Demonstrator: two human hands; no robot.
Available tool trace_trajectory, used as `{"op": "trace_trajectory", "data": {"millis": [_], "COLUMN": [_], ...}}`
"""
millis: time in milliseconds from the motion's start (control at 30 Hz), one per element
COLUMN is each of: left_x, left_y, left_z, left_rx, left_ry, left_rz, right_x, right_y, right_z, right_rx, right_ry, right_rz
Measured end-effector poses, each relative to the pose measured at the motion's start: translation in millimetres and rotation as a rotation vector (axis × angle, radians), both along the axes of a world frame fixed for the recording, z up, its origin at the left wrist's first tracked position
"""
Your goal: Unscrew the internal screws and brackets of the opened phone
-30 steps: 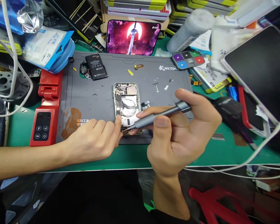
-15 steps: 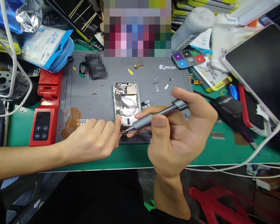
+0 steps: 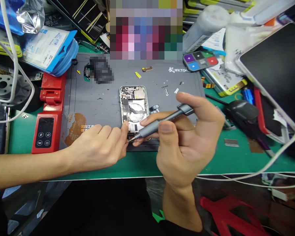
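Observation:
An opened smartphone point(image 3: 139, 95) lies on the grey mat, its inner parts and a round white coil area showing. My left hand point(image 3: 100, 144) is closed at the phone's lower left edge, with a fingertip against the frame; its thumb is hidden. In my right hand point(image 3: 186, 141) is a grey precision screwdriver point(image 3: 152, 127), tilted down to the left. Its thin tip points at the phone's bottom left corner, beside my left fingers. Whether the tip touches anything is too small to tell. My right fingers partly cover the phone's lower right.
Small metal pieces point(image 3: 166, 91) and a yellow strip point(image 3: 138, 75) lie on the mat point(image 3: 95, 108). A red device point(image 3: 44, 132) with buttons stands left. A blurred black block point(image 3: 101, 70) is behind. On the right are a coloured pad point(image 3: 199, 61) and a black tool point(image 3: 243, 113).
My right hand and the screwdriver have shifted slightly left, and the tip now sits a little lower at the phone's corner. My left hand stays nearly still.

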State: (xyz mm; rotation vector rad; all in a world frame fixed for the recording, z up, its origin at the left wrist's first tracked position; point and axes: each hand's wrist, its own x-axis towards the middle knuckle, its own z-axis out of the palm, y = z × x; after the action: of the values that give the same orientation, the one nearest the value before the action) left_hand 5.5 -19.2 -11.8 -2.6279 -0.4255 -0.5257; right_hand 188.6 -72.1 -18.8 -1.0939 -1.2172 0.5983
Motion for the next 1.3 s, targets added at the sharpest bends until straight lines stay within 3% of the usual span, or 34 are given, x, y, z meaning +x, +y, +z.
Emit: {"op": "trace_trajectory", "data": {"millis": [1300], "left_x": [-1.0], "left_y": [-0.6], "left_z": [-0.2], "left_rx": [-0.017], "left_ry": [0.014], "left_rz": [-0.019], "right_x": [0.9], "right_y": [1.2], "right_z": [-1.6], "right_rx": [0.042], "right_ry": [-0.107], "right_rz": [-0.040]}}
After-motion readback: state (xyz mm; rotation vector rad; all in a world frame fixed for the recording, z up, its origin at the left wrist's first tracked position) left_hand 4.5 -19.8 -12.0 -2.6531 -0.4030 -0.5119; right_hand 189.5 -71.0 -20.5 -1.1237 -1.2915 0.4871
